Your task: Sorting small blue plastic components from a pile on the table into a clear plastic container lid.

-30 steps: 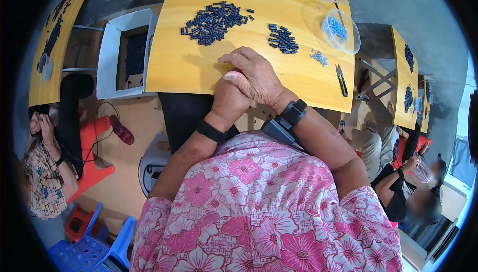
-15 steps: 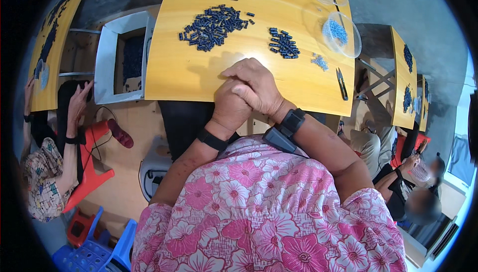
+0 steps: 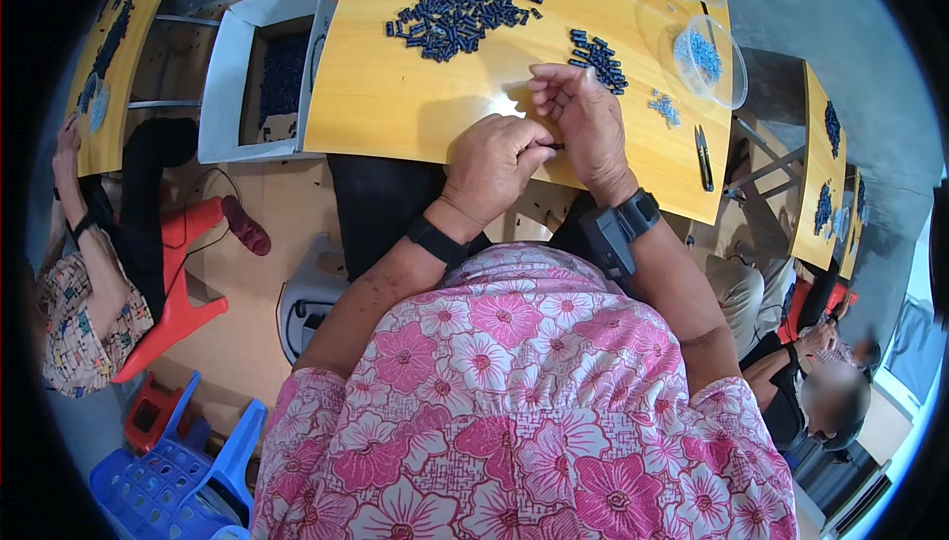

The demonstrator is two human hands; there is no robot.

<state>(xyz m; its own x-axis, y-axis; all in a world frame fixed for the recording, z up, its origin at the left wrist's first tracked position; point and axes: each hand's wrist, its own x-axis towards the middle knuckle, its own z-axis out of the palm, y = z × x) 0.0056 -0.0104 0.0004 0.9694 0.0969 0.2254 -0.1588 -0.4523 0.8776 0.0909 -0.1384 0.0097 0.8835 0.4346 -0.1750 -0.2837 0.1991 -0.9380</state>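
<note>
My left hand (image 3: 484, 166) pinches a small black cylindrical part (image 3: 556, 147) between thumb and fingertips, just over the near edge of the yellow table (image 3: 371, 110). Close beside it on the right, my right hand (image 3: 591, 130) is raised with its fingers apart and loosely curled, and nothing shows in it. Beyond the hands lie a large heap of black cylindrical parts (image 3: 457, 21) and a smaller group of the same parts (image 3: 599, 64). A few pale blue, clear bits (image 3: 665, 108) lie right of the smaller group.
Black-handled thread snips (image 3: 703, 158) lie near the right edge. Behind them, a clear tub (image 3: 738, 81) holds blue bits (image 3: 701, 56). A white-walled box (image 3: 225, 76) with dark parts inside stands left of the table. Co-workers sit on both sides; blue chairs (image 3: 163, 481) are at lower left.
My clasped hands have come apart. The left now pinches a black part, and the right has lifted away to the right with its fingers loosened. The view has shifted slightly.
</note>
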